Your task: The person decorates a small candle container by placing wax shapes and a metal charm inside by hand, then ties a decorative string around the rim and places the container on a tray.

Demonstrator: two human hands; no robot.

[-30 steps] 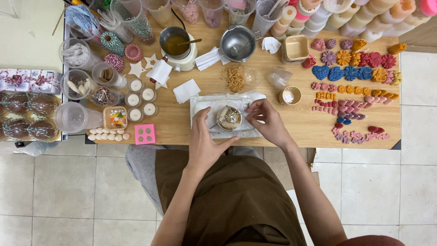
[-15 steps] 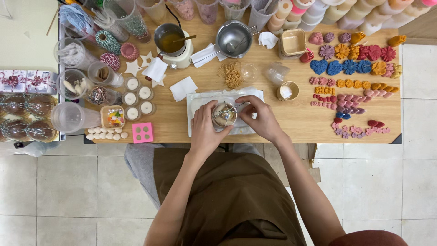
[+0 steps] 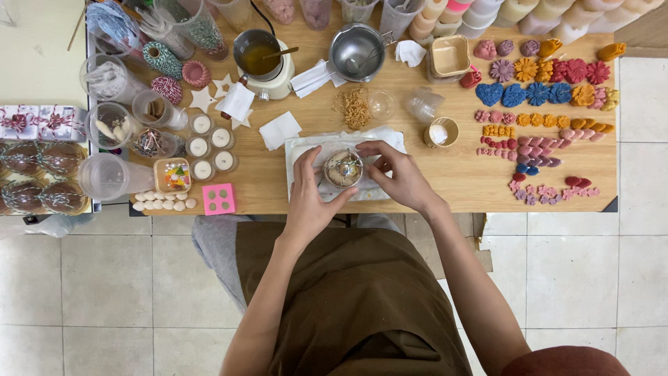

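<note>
A small round glass jar (image 3: 342, 169) filled with pale wax and dried bits stands on a white cloth (image 3: 381, 139) at the front middle of the wooden table (image 3: 459, 181). My left hand (image 3: 309, 191) cups the jar's left side, thumb and fingers spread around it. From the right, my right hand (image 3: 396, 173) reaches in with its fingertips pinching a thin metal piece over the jar's top.
Behind the cloth sit a pile of dried strands (image 3: 353, 108), a steel bowl (image 3: 356, 50), a pot of amber liquid (image 3: 259, 54) and paper squares (image 3: 280, 130). Small white candles (image 3: 209, 146), a pink mould (image 3: 219, 198) and clear tubs (image 3: 111, 175) lie left; coloured wax shapes (image 3: 543, 104) fill the right.
Both hands have closed in around the jar, which now sits slightly lower on the cloth. My right hand has moved from beside it to over its top.
</note>
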